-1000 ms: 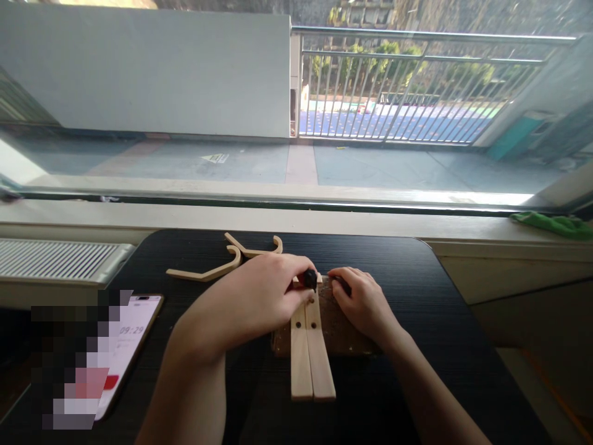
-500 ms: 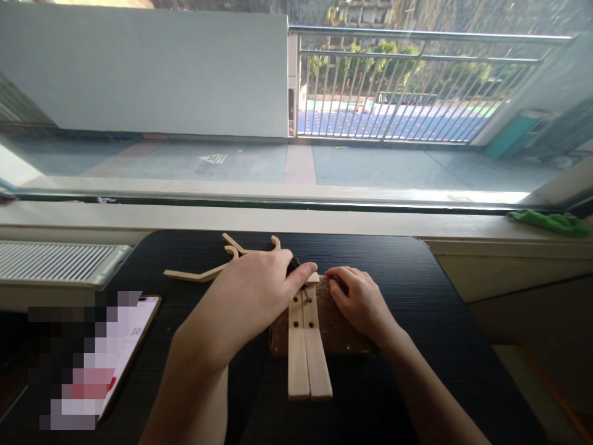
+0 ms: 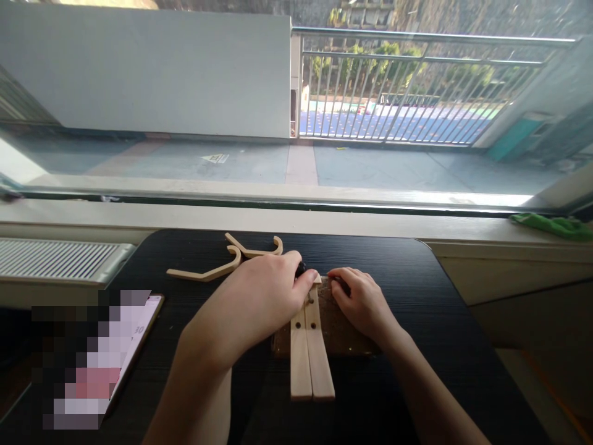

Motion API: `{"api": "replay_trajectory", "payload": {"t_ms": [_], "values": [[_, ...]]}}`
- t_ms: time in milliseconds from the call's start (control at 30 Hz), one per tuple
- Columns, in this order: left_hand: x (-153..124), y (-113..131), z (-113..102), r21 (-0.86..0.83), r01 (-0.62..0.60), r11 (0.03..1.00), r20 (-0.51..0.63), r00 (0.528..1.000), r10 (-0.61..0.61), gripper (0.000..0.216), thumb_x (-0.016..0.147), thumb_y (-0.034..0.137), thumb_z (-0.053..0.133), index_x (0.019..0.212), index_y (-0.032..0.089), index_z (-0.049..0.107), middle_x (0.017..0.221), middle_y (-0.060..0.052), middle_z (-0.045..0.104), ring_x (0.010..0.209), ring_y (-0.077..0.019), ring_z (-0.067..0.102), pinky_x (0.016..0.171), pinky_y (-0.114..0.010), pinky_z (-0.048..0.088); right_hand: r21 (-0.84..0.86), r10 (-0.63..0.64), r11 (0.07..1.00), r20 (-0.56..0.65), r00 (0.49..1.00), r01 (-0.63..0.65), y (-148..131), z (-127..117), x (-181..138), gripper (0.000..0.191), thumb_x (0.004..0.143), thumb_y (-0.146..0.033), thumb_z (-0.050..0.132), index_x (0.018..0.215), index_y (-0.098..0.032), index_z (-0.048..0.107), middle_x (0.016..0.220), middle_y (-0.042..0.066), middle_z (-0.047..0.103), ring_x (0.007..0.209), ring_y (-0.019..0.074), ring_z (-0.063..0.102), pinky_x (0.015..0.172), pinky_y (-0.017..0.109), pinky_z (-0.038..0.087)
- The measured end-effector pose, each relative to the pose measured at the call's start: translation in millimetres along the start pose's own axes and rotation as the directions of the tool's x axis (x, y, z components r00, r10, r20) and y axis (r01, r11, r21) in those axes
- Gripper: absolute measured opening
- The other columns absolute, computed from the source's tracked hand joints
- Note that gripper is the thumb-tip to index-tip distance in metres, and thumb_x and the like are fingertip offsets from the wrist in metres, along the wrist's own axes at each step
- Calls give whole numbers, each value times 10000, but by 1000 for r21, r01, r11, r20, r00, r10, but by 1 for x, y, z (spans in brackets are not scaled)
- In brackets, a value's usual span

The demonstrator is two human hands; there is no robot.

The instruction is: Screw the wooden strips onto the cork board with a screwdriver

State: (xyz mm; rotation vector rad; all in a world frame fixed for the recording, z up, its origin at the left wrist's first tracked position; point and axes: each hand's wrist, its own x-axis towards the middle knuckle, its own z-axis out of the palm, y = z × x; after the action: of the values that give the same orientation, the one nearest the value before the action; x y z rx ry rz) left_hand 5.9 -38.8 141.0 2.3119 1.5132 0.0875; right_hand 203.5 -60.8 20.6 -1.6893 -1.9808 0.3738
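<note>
From where I stand, the person's left hand (image 3: 271,284) is closed around a black handle (image 3: 300,270), most of it hidden in the grip, with the thumb lying across the front. Right below that thumb, a small grey metal piece (image 3: 311,298) shows against the right of two pale wooden strips (image 3: 301,364); I can't tell whether it belongs to the handle. The strips lie side by side over a brown board (image 3: 340,330), their near ends jutting past its edge, with dark holes visible in each. The right hand (image 3: 361,300) rests at the board's right side, fingers curled; whether they grip anything I can't tell. Left of the work, two hooked wooden pieces (image 3: 217,269) lie on the black table (image 3: 393,256), and nearer the person is a phone (image 3: 132,355).
</note>
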Motion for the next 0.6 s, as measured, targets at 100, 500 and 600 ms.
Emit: {"api": "replay_trajectory", "payload": {"t_ms": [100,500,600], "values": [[-1,1,1,11,-11,1000,-3,1000,11,309,948,427,381,794,209,537,719,-51,665,656,-218,642,554,-291,338,-2,0,1000,7,1000,0,-1,-1,0,203,901,-220,490,973,-208,679,1013,57,727,925,222,627,858,375,415],[-3,-1,-1,-20,-122,992,-3,992,122,273,956,417,419,803,218,525,707,-24,655,646,-211,631,566,-287,343,-1,4,1000,8,1000,-4,-1,-1,0,200,902,-214,489,974,-213,676,1013,58,726,926,224,625,855,372,414],[-2,0,-3,-18,-127,992,0,992,127,283,951,415,429,773,212,515,681,-20,633,604,-193,605,543,-281,321,-13,1,1000,14,1000,-1,-1,-1,0,203,905,-214,484,975,-214,674,1023,61,723,929,225,624,856,370,411]]}}
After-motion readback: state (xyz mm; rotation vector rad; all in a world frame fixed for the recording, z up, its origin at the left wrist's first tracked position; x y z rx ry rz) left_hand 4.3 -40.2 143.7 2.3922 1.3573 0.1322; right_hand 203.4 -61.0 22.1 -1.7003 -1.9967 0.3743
